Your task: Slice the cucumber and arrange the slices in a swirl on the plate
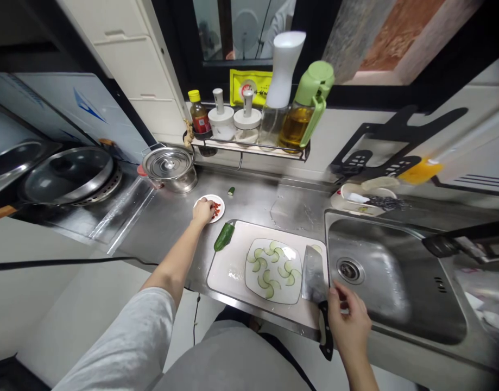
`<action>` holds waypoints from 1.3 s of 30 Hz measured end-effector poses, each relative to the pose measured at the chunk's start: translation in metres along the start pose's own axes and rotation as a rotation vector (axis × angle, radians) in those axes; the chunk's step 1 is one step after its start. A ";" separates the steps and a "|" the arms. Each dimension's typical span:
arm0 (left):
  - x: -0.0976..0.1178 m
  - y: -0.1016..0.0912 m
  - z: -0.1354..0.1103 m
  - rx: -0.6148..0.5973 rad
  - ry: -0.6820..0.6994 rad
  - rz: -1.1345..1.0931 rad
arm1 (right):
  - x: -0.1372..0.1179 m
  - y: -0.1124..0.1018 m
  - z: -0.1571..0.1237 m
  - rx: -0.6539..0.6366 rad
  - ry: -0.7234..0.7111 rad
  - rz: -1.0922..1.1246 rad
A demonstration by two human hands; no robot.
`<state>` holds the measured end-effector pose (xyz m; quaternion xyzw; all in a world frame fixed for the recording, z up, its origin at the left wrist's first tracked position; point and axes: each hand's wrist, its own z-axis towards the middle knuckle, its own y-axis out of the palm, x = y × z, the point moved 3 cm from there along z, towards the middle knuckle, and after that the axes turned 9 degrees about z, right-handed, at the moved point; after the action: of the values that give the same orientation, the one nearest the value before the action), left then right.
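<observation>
My left hand (203, 210) reaches over a small white plate (211, 197) of chopped red pieces (218, 208), its fingertips pinched together among them; whatever they hold is hidden. Beside the cleaver (314, 276), my right hand (349, 316) hovers with curled fingers and a gap between thumb and forefinger, holding nothing. The cleaver lies on the right of the white cutting board (228, 277), its black handle over the front edge. On the board, a square white plate (273, 296) carries thin green-edged cucumber slices (269, 283) set in pinwheel shapes. A cut cucumber (224, 237) rests at the board's left edge.
A cucumber end (231, 191) lies on the steel counter. The sink (396, 293) is at right, a lidded pot (170, 169) at back left, a wok (70, 174) on the stove. Above, a shelf (249, 146) bears bottles and jars.
</observation>
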<state>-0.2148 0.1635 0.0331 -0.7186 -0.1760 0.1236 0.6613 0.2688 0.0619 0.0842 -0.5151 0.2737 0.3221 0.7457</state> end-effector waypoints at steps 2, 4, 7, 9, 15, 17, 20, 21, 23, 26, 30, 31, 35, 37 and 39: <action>0.000 0.000 0.000 0.008 0.001 -0.008 | 0.001 0.002 0.000 -0.012 0.006 0.007; -0.001 0.001 0.000 0.011 -0.014 -0.036 | 0.002 0.005 0.000 -0.026 0.003 0.010; -0.005 0.002 0.000 0.015 -0.083 -0.177 | 0.004 0.011 -0.002 -0.042 -0.008 0.009; -0.009 0.003 0.001 0.022 -0.204 -0.429 | 0.005 0.014 -0.003 -0.057 -0.016 0.008; -0.010 0.002 -0.003 0.000 -0.411 -0.995 | 0.002 0.019 -0.005 -0.089 -0.015 0.027; -0.005 -0.002 -0.008 -0.039 -0.402 -1.078 | 0.001 0.021 -0.004 -0.100 -0.014 0.030; 0.007 -0.011 -0.021 -0.141 -0.338 -1.250 | -0.004 0.024 -0.001 -0.115 -0.019 0.051; 0.013 -0.014 -0.027 -0.191 -0.304 -1.345 | -0.007 0.027 0.001 -0.120 -0.021 0.066; 0.028 -0.021 -0.042 -0.276 -0.238 -1.530 | -0.018 0.032 0.006 -0.131 -0.029 0.106; 0.055 -0.033 -0.068 -0.349 -0.154 -1.621 | -0.046 0.042 0.018 -0.166 -0.074 0.182; 0.098 -0.046 -0.105 -0.367 -0.059 -1.549 | -0.092 0.060 0.037 -0.270 -0.152 0.281; 0.108 -0.048 -0.113 -0.361 -0.042 -1.521 | -0.101 0.064 0.041 -0.280 -0.167 0.305; 0.142 -0.052 -0.142 -0.373 0.023 -1.511 | -0.118 0.075 0.054 -0.312 -0.231 0.352; 0.154 -0.052 -0.152 -0.390 0.048 -1.529 | -0.117 0.078 0.055 -0.338 -0.259 0.341; 0.162 -0.051 -0.158 -0.399 0.063 -1.532 | -0.113 0.078 0.055 -0.354 -0.272 0.301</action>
<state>-0.0077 0.0908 0.1080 -0.5054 -0.6218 -0.4203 0.4258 0.1411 0.1114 0.1395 -0.5429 0.1839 0.5384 0.6177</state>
